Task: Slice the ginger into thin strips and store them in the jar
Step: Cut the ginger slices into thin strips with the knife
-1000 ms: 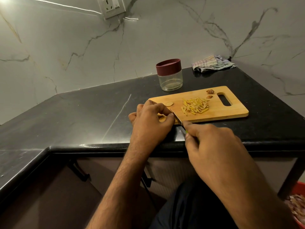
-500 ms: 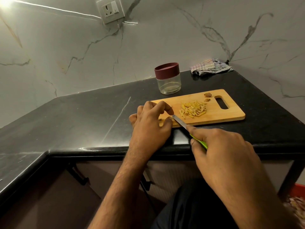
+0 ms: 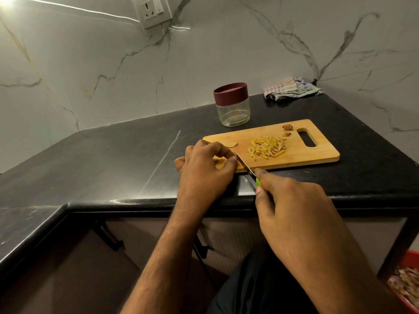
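One black table (image 3: 113, 159) carries a wooden cutting board (image 3: 315, 156) with a lidded glass jar (image 3: 232, 105) behind it. Right hand (image 3: 292, 207) grips a green-handled knife (image 3: 246, 168), its blade on the board's near-left corner. Left hand (image 3: 204, 171), fingers curled, pinches a ginger piece (image 3: 218, 160) against the blade. Cut ginger strips (image 3: 267, 147) lie piled mid-board, one round ginger slice (image 3: 232, 144) just left of them.

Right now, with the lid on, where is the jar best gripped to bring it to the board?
Probably round the clear glass body of the jar, from its open front-left side. It stands upright, the maroon lid overhangs slightly, and the cutting board lies close in front.
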